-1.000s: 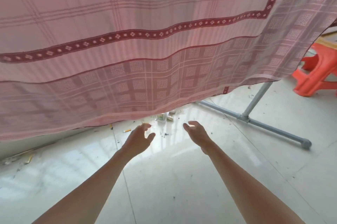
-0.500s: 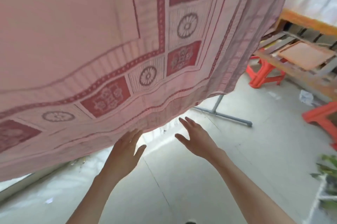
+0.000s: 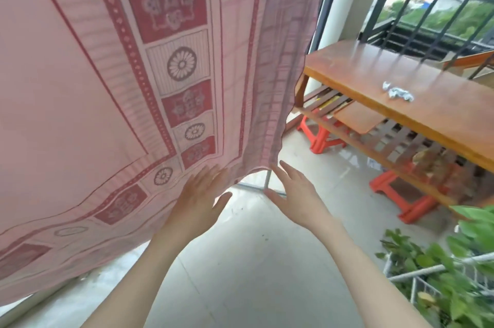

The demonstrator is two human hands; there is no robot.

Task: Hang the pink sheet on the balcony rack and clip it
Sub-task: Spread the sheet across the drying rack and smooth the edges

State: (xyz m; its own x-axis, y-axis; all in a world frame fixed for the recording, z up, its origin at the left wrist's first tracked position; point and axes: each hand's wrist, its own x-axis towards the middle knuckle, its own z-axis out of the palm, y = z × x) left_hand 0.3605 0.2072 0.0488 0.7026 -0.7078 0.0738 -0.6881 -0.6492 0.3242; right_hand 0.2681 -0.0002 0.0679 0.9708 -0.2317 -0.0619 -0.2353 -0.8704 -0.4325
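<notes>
A large pink cotton sheet with dark red flower squares and dotted borders (image 3: 112, 92) hangs down and fills the left and upper part of the view. Its lower edge runs from the near left up to a corner close to the middle of the picture. What carries it at the top is outside the view.

The left hand (image 3: 199, 200) is open, with straight spread fingers, and its fingertips lie against the lower border of the sheet. The right hand (image 3: 295, 198) is also open, palm turned to the left, with the fingertips just below the hanging corner of the sheet; I cannot tell if they touch the cloth. Neither hand grips anything.

Between the two hands, farther away, a thin grey metal post of the rack (image 3: 267, 180) stands on the pale tiled floor (image 3: 254, 261), and a low bar of it runs to the left behind the sheet.

On the right stands a long orange-brown wooden bench with a slatted lower shelf (image 3: 395, 79). On its tabletop lies a small crumpled white paper (image 3: 398, 92). Under the bench are red plastic stools (image 3: 323, 138), one far and one nearer. Behind the bench, a black metal balcony railing (image 3: 427, 15) closes the far right side, with green trees beyond it. In the near right corner are green leafy plants (image 3: 459, 261) around a white wire frame (image 3: 417, 271).
</notes>
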